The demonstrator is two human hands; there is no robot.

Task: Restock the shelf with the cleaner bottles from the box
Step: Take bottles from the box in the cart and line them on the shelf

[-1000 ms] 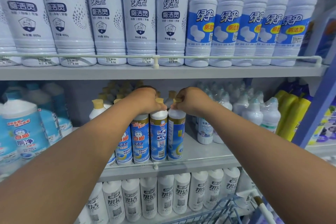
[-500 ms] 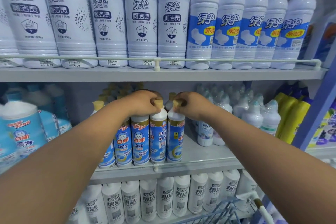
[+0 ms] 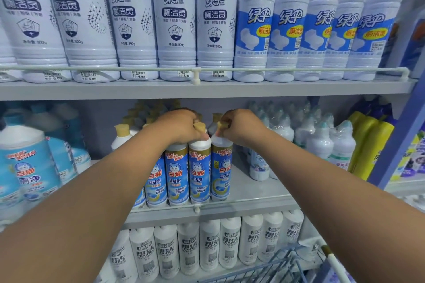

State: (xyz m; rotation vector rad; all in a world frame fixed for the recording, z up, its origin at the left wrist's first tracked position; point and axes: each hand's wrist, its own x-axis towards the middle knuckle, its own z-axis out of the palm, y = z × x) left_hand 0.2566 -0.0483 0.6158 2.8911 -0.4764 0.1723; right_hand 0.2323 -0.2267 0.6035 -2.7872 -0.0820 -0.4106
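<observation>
Hands: left hand (image 3: 178,125) and right hand (image 3: 241,127), fingers curled round cleaner bottles' (image 3: 199,167) necks; best seated upright, labels forward, directly beneath fingers.

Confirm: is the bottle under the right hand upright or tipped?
Upright. The bottle stands on the shelf, level with its neighbours; the right hand pinches its cap.

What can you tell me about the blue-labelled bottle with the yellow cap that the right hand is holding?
The slim white plastic bottle with a blue label stands upright at the front of the grey middle shelf, rightmost in its row and touching its twin. The label has a gold band, a cartoon cat and red Chinese characters. The right hand pinches its tan-yellow cap.
</observation>
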